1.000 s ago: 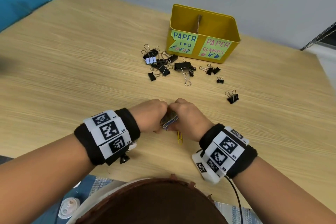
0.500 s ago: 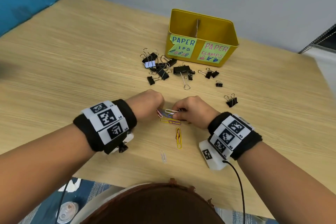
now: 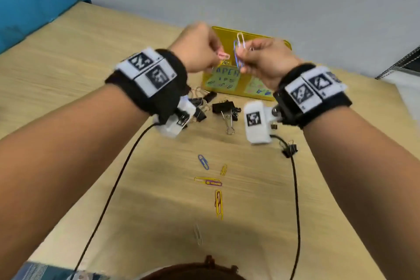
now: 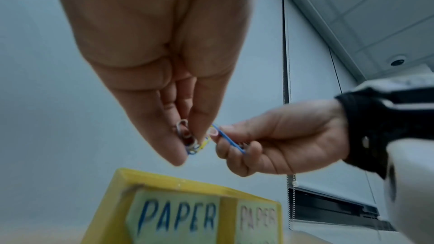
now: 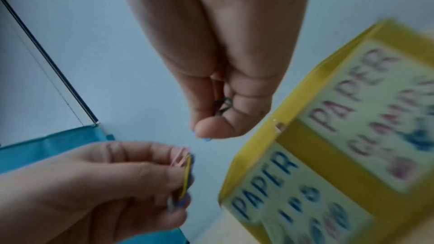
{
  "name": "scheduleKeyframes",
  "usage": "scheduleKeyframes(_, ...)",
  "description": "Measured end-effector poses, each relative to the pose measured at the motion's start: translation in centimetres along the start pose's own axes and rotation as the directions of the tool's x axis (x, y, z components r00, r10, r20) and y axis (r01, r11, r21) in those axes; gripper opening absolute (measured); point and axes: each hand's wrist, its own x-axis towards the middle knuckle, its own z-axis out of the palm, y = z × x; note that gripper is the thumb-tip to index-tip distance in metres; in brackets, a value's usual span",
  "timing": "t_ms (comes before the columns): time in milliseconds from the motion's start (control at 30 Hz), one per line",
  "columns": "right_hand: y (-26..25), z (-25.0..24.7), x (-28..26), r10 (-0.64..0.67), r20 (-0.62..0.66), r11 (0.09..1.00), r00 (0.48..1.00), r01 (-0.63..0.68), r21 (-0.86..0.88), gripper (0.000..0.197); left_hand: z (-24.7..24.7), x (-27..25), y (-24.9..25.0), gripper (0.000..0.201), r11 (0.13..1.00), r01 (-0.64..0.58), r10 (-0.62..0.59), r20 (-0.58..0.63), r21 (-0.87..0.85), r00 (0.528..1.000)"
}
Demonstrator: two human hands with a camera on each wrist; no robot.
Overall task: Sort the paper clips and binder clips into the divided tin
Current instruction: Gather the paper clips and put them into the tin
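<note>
Head view: paper clips (image 3: 239, 50) pinched between both hands (image 3: 229, 54), above tin (image 3: 281, 44).

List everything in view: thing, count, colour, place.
Tin: one, yellow, divided, two paper labels, far side of table.
Binder clips: several, black, scattered before the tin.
Loose paper clips: six, blue, yellow, purple, silver, on the near table.
Held paper clips: a few, mixed colours, pinched above the tin.
Table: one, light wood.
Wristbands: two, black, white markers.
Left hand: raised, pinching clips.
Right hand: raised, pinching clips.
</note>
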Motion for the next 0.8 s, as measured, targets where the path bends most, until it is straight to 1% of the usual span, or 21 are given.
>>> scheduleKeyframes(67,-1.3,0.3,2.7,0.000,-0.064,1.000,0.998,-0.001,-0.018,0.029,-0.1,2.3,1.4,0.024,0.995,-0.034,0.044,-0.098,0.096,0.994)
scheduleKeyframes(100,-1.8,0.6,3.7,0.011,-0.086,0.998,0.996,-0.016,-0.054,0.031,0.0,3.2,1.7,0.025,0.988,-0.038,0.057,-0.121,0.152,0.991)
scheduleKeyframes(133,-2.0,0.7,4.7,0.028,-0.099,0.996,0.995,-0.036,-0.081,0.032,0.1,4.0,1.8,0.025,0.978,-0.038,0.065,-0.127,0.207,0.990)
scheduleKeyframes(200,-2.1,0.9,6.4,0.105,-0.113,0.992,0.988,-0.112,-0.060,0.029,0.6,5.2,1.4,0.023,0.957,-0.021,0.057,-0.115,0.290,0.992)
scheduleKeyframes(267,-2.0,1.1,7.2,0.181,-0.077,0.981,0.981,-0.185,-0.055,0.026,1.3,5.8,0.7,0.023,0.936,0.007,0.028,-0.095,0.352,0.995)
scheduleKeyframes(300,-1.9,1.2,7.3,0.203,-0.048,0.975,0.978,-0.207,-0.079,0.026,1.5,6.0,0.4,0.024,0.921,0.024,0.015,-0.096,0.388,0.995)
scheduleKeyframes(367,-1.9,1.3,6.8,0.211,-0.011,0.965,0.977,-0.210,-0.155,0.025,1.9,5.8,0.3,0.025,0.898,0.031,0.029,-0.129,0.438,0.991)
scheduleKeyframes(400,-2.0,1.4,6.4,0.176,-0.020,0.960,0.984,-0.176,-0.219,0.024,1.8,5.5,0.3,0.024,0.897,0.014,0.056,-0.143,0.442,0.988)
scheduleKeyframes(433,-2.1,1.4,5.9,0.106,-0.052,0.947,0.993,-0.117,-0.300,0.022,1.6,5.0,0.4,0.024,0.902,-0.013,0.088,-0.154,0.431,0.984)
scheduleKeyframes(500,-1.9,1.4,4.2,-0.096,-0.105,0.890,0.990,0.038,-0.454,0.016,1.1,3.4,0.4,0.025,0.920,-0.085,0.156,-0.159,0.382,0.975)
scheduleKeyframes(533,-1.6,1.5,2.9,-0.171,-0.116,0.852,0.978,0.088,-0.517,0.016,1.0,2.3,0.2,0.025,0.929,-0.129,0.183,-0.128,0.346,0.975)
scheduleKeyframes(567,-1.1,1.5,1.5,-0.205,-0.110,0.813,0.973,0.107,-0.573,0.016,1.1,0.9,-0.2,0.024,0.939,-0.168,0.193,-0.055,0.302,0.980)
scheduleKeyframes(600,-0.3,1.5,-0.3,-0.200,-0.073,0.773,0.977,0.111,-0.625,0.015,1.4,-0.6,-0.7,0.022,0.945,-0.199,0.189,0.061,0.258,0.980)
scheduleKeyframes(633,0.6,1.6,-2.0,-0.153,0.003,0.730,0.988,0.115,-0.674,0.014,1.9,-2.1,-1.4,0.019,0.948,-0.217,0.169,0.209,0.235,0.963)
scheduleKeyframes(667,1.7,1.6,-3.9,-0.068,0.095,0.677,0.993,0.116,-0.726,0.013,2.6,-3.5,-2.2,0.018,0.938,-0.235,0.133,0.358,0.256,0.924)
scheduleKeyframes(700,3.0,1.7,-5.6,0.042,0.180,0.617,0.983,0.116,-0.779,0.015,3.4,-4.9,-2.9,0.021,0.914,-0.261,0.087,0.479,0.310,0.873)
scheduleKeyframes(733,4.3,2.0,-7.1,0.150,0.247,0.558,0.957,0.124,-0.821,0.019,4.3,-6.1,-3.7,0.025,0.882,-0.290,0.035,0.564,0.370,0.825)
scheduleKeyframes(767,5.6,2.4,-8.3,0.235,0.284,0.507,0.930,0.132,-0.852,0.023,5.2,-7.2,-4.3,0.030,0.852,-0.315,-0.006,0.609,0.419,0.793)
scheduleKeyframes(800,6.9,2.9,-9.4,0.279,0.296,0.476,0.913,0.136,-0.869,0.026,5.8,-8.2,-4.8,0.033,0.831,-0.331,-0.027,0.627,0.447,0.779)
